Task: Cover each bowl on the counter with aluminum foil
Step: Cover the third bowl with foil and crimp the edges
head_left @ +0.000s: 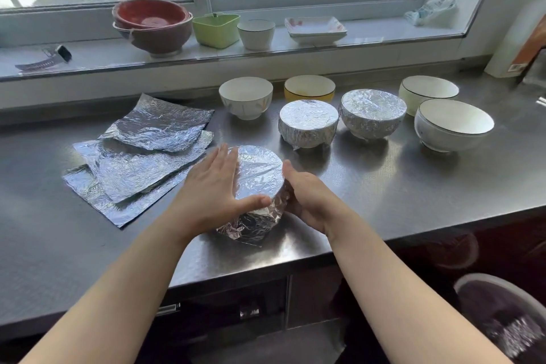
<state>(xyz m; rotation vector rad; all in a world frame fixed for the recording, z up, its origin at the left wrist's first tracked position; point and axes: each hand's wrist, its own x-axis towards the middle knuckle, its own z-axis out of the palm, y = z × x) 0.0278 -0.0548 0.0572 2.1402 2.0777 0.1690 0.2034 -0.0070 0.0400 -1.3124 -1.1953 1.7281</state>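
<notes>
The bowl in hand [260, 183] sits near the front edge of the steel counter [384, 186], already capped with a sheet of foil that lies flat over its rim and hangs crumpled down its side; the left hand [212, 186] lies against the bowl's left side with fingers straight and together and the thumb stretched along the near rim, pressing rather than gripping; the right hand [307, 201] cups the right wall, its fingers bent around the far side of the bowl and partly hidden, so just how they curl I cannot tell. The step, as I judge it, is moulding the skirt of foil tight to the wall; to do it well, the hands should press inward and downward together while working around the rim, so the top stays taut and does not tear; the loose flap at the near base [245, 230] looks as if it wants tucking under. Two covered bowls [308, 122] [372, 112] stand behind, well wrapped; four open bowls remain: a white one [245, 96], a yellow one [309, 89], and two white ones at the right [428, 91] [453, 124]; spare foil sheets [141, 156] lie stacked to the left, within easy reach for them.
</notes>
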